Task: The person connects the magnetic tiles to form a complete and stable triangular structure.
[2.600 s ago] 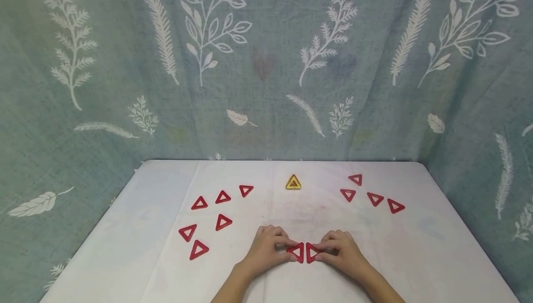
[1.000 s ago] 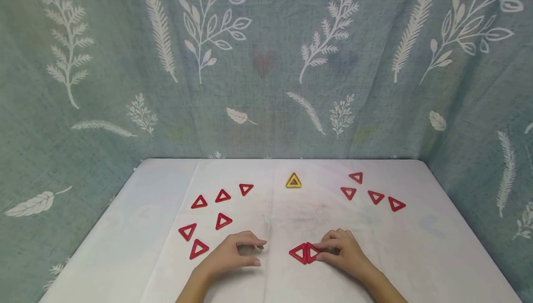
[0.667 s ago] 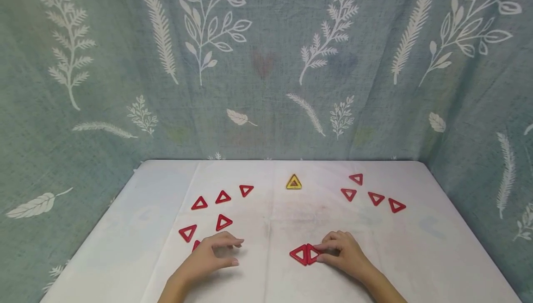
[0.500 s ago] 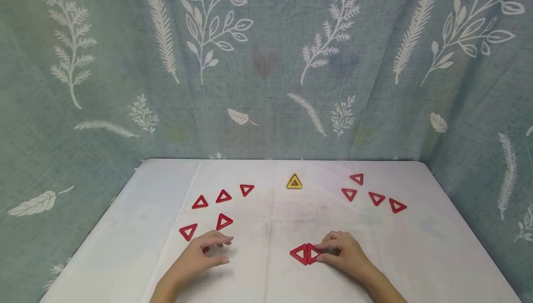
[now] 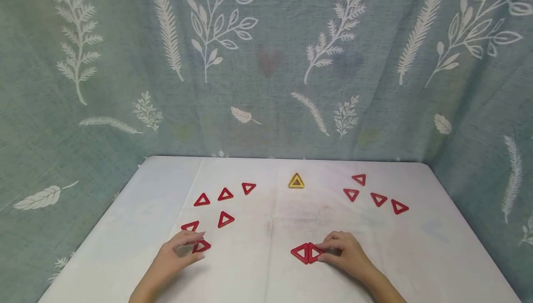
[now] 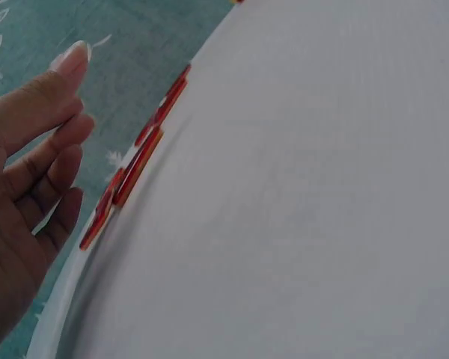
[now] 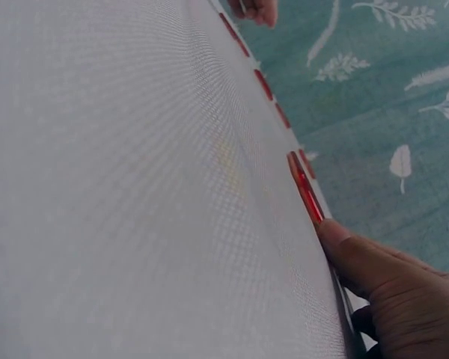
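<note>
In the head view my right hand (image 5: pixel 346 256) pinches a red open-centred plastic triangle (image 5: pixel 310 253) between thumb and fingers. Its straight side lies against a second red triangle (image 5: pixel 306 254), and together they form a diamond on the table. My left hand (image 5: pixel 168 257) hovers at the left, thumb and fingers spread, above a red triangle (image 5: pixel 202 250). Just behind those fingers another red triangle (image 5: pixel 190 224) is partly covered. In the left wrist view the left hand (image 6: pixel 37 149) holds nothing. The right wrist view has the right thumb at the near end of a red triangle (image 7: pixel 307 191).
Further red triangles, such as one red triangle (image 5: pixel 225 224), lie scattered at the left of the white table (image 5: pixel 266 229). Several more, including a red triangle (image 5: pixel 399 211), lie at the back right. A yellow triangle (image 5: pixel 296 186) sits at the back middle. Behind hangs a leaf-patterned cloth (image 5: pixel 266 108).
The two middle triangles have come together along their straight sides. My left hand has let go of its triangle and moved left to the front-left triangle. The right hand has kept its pinch.
</note>
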`<state>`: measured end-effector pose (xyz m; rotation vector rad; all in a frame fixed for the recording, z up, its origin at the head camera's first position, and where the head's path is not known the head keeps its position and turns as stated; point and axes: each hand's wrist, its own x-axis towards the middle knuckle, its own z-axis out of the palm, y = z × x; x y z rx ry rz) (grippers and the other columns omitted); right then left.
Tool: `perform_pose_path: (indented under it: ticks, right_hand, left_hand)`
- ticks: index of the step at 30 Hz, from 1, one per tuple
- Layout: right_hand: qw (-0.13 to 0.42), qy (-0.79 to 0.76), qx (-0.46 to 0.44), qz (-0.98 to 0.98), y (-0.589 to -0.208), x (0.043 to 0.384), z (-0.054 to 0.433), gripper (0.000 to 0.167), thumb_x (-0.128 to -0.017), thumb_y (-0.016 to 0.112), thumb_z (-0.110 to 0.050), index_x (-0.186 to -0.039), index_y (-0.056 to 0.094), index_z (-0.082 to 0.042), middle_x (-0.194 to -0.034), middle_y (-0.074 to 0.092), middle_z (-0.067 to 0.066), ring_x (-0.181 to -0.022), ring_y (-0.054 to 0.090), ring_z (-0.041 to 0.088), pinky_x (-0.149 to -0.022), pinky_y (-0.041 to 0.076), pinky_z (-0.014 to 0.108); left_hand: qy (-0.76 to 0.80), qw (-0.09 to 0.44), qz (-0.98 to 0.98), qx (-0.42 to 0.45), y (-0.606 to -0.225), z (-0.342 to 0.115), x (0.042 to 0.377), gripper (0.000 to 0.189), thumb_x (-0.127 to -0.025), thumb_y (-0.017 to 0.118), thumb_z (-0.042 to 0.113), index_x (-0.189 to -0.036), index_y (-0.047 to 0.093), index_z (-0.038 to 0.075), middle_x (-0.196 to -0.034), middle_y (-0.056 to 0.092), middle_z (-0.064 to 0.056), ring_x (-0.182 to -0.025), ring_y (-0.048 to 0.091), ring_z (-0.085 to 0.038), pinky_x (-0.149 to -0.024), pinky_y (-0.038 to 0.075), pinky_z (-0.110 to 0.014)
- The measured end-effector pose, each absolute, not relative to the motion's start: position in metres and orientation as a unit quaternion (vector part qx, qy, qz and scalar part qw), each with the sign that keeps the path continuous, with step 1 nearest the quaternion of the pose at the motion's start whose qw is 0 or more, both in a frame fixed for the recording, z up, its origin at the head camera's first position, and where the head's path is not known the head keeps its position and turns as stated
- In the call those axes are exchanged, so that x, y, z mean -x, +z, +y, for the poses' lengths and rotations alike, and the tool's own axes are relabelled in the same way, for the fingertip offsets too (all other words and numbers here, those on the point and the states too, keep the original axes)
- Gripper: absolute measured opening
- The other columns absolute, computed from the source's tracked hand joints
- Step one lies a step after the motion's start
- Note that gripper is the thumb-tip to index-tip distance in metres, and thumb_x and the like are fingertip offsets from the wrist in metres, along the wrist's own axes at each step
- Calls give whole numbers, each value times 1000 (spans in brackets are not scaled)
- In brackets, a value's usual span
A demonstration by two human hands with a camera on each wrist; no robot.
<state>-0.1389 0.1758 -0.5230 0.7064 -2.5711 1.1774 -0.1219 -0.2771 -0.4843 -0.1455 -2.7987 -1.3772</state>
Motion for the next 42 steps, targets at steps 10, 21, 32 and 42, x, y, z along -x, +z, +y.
perform_pose_path:
  ticks: [10,21,32,42]
  right_hand:
    - [96,397,-230,-883,-522,137,176,22,-72,78,-36,-90,77,-25,-82,60,-19,-74,45,-1,-66,36,24]
    - [62,398,-208,-891,-520,139,174,25,-72,77,-42,-91,77,-26,-82,60,-21,-75,47,-1,-68,37,24]
    - [82,399,-216,-887,-520,137,174,22,-72,78,-37,-90,77,-24,-81,60,-19,-74,46,0,-66,37,23]
    - [76,393,-208,-892,-519,138,174,22,-71,79,-37,-90,77,-25,-81,58,-22,-73,45,-2,-67,36,23]
  left_hand:
    - [-395,-1,-918,-36,-495,-288,122,59,-70,79,45,-121,66,18,-111,55,3,-107,48,-13,-100,41,-43]
    - [-344,40,-938,-21,-506,-289,123,50,-70,80,44,-109,72,14,-111,54,3,-107,42,-15,-90,44,-45]
    - [-332,98,-938,26,-509,-280,122,30,-66,84,35,-93,76,24,-96,59,14,-91,44,-3,-78,35,-33]
    - [-330,115,-936,43,-508,-261,122,26,-63,86,31,-86,76,27,-85,58,19,-87,48,-3,-79,36,-36]
